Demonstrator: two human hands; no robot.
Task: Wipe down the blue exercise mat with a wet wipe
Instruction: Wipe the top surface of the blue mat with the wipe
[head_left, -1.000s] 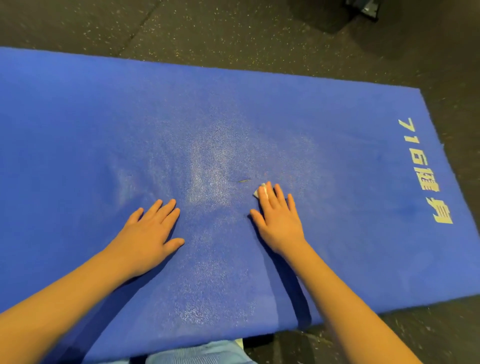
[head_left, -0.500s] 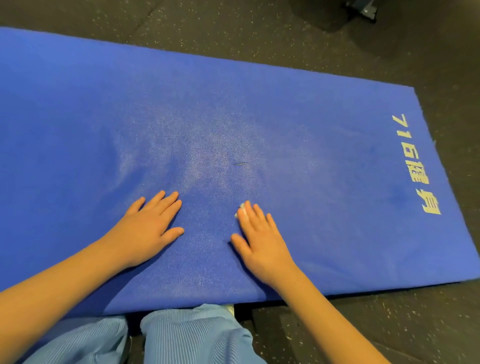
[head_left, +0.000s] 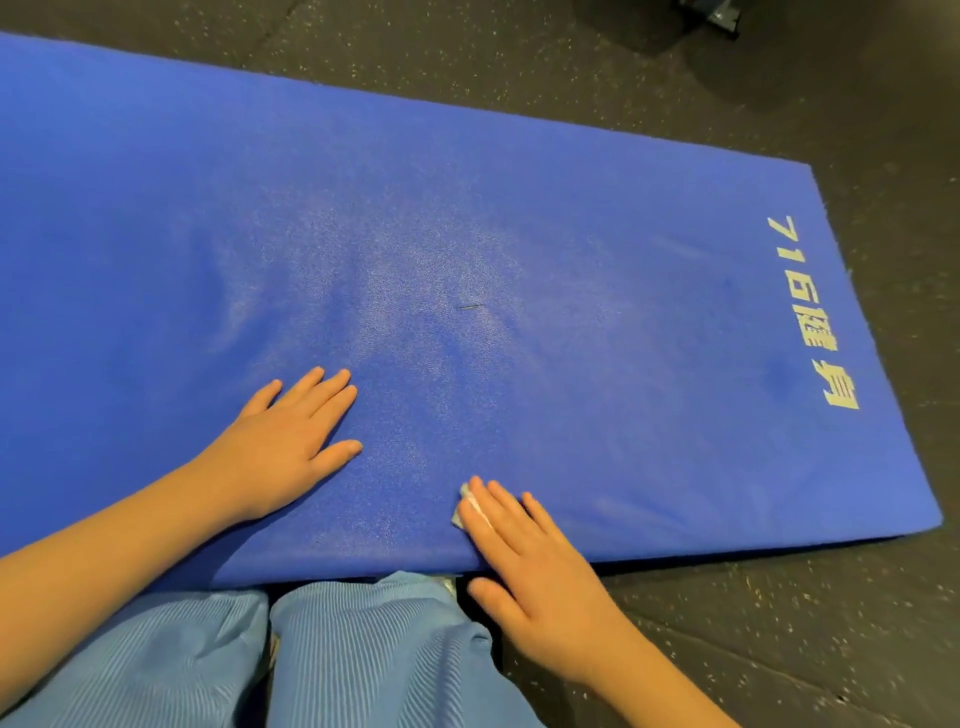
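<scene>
1. Now the right hand (head_left: 535, 571) lies at the near edge of the blue exercise mat (head_left: 519, 208), about 6 o'clock on its surface. A second ago it was up mid-mat, just below the dark fleck (head_left: 470, 306), which now sits well apart at 12 o'clock from it.
2. Its fingers are straight and close together, pressing the wet wipe (head_left: 467, 506) flat on the mat. Only a white corner shows by the index fingertip, and the palm and thumb overhang the mat's edge above the floor (head_left: 779, 623).
3. The left hand (head_left: 285, 441) has stayed planted flat on the mat, fingers straight and thumb spread, at 10 o'clock from the right hand and holding nothing.
4. Light-blue trousers (head_left: 363, 649) have come further into view at 6 o'clock, just beside the mat's near edge.
5. Yellow lettering (head_left: 810, 317) marks the mat's 3 o'clock end.
</scene>
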